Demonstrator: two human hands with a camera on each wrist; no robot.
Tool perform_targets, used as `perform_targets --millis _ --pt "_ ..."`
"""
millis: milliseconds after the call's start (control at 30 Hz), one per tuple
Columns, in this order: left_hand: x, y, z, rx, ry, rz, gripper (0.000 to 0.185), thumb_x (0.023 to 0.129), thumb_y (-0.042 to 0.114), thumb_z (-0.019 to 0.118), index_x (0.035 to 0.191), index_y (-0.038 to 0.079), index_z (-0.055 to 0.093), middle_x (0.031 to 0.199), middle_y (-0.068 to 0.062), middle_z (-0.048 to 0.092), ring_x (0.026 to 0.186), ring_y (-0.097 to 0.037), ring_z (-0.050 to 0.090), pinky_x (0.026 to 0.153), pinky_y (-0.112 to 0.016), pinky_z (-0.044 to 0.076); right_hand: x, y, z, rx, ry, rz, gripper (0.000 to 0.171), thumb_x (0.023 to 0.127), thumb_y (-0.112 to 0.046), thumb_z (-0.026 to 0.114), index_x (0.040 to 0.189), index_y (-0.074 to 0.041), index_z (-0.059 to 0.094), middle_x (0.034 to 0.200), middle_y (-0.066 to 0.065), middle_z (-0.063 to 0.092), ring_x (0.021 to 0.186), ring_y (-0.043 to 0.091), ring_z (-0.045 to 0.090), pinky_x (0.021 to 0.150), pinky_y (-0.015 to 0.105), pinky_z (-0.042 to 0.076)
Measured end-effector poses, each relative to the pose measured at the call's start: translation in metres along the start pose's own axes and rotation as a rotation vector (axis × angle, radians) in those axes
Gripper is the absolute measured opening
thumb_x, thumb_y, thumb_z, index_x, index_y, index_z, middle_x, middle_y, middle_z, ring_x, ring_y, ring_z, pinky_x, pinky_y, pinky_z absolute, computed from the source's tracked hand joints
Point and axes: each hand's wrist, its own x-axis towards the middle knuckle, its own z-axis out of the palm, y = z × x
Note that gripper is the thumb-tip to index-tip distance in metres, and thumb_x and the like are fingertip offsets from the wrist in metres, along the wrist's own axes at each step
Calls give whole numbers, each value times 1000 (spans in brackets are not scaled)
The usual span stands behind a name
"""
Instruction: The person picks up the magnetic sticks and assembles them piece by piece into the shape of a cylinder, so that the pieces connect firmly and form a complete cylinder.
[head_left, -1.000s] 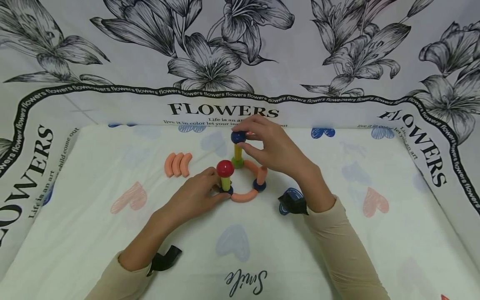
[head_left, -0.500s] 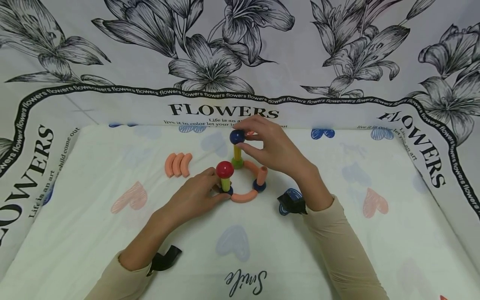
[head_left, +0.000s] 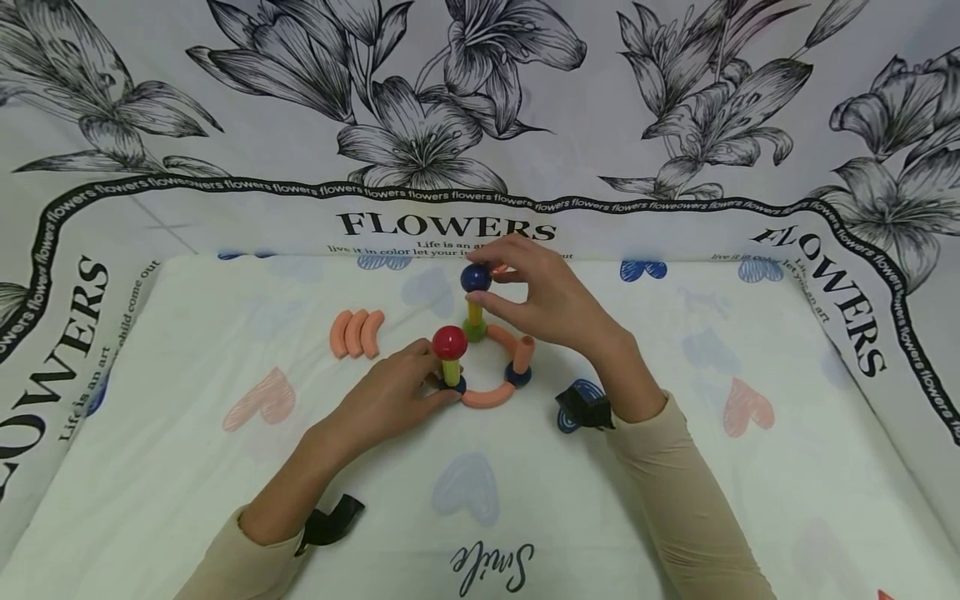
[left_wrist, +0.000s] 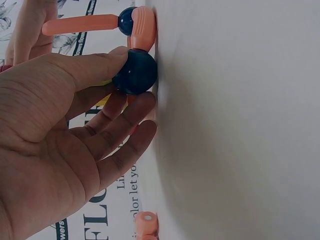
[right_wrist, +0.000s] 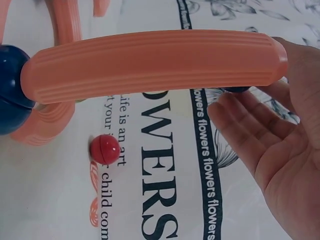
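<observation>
A ring of curved orange sticks and balls (head_left: pixel 487 398) lies on the table, with upright sticks on it. My left hand (head_left: pixel 393 392) pinches the dark blue ball (left_wrist: pixel 135 72) at its near left corner. Above that ball a yellow-green stick (head_left: pixel 451 372) stands topped by a red ball (head_left: pixel 450 342). My right hand (head_left: pixel 555 296) holds another blue ball (head_left: pixel 476 277) between thumb and fingers, on top of a yellow stick (head_left: pixel 475 314). That stick rises from a green ball (head_left: pixel 474 331). At the right corner, an orange stick (right_wrist: pixel 155 65) stands on a blue ball (head_left: pixel 517 374).
Several curved orange sticks (head_left: pixel 357 334) lie side by side left of the ring. A loose red ball (right_wrist: pixel 105 149) rests on the cloth in the right wrist view. White cloth with printed hearts (head_left: pixel 467 489) covers the table; a flower-printed sheet (head_left: pixel 420 133) hangs behind.
The right thumb has shifted slightly on the upper blue ball, and that ball sits a touch lower. The head view has tilted slightly. The left hand keeps its place.
</observation>
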Motion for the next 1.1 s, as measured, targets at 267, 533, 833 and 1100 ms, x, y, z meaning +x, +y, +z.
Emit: perform_targets --millis 267,533,833,1100 --pt "0 1 -2 4 -1 1 25 91 26 85 109 11 76 110 -1 67 102 -17 73 91 -38 60 -1 1 -6 23 41 -11 34 101 -15 73 134 -7 68 129 9 70 118 21 72 101 39 61" --pt "0 1 -1 -3 -5 -24 25 91 26 85 109 10 77 108 -1 67 101 -16 72 90 -38 60 -9 1 -20 -5 91 45 35 103 -18 70 136 -9 68 129 8 71 116 20 71 100 41 61" --pt "-7 -3 4 -6 7 -34 23 90 25 86 107 11 77 106 1 67 99 -14 71 89 -36 59 -50 10 -9 44 62 198 30 107 -20 64 135 -11 69 131 5 71 120 20 70 103 41 59" --pt "-3 0 3 13 19 -22 26 91 26 86 111 13 76 109 1 67 102 -15 72 91 -37 59 -91 27 10 68 -38 274 36 103 -1 57 137 -9 67 135 10 70 123 26 68 100 50 61"
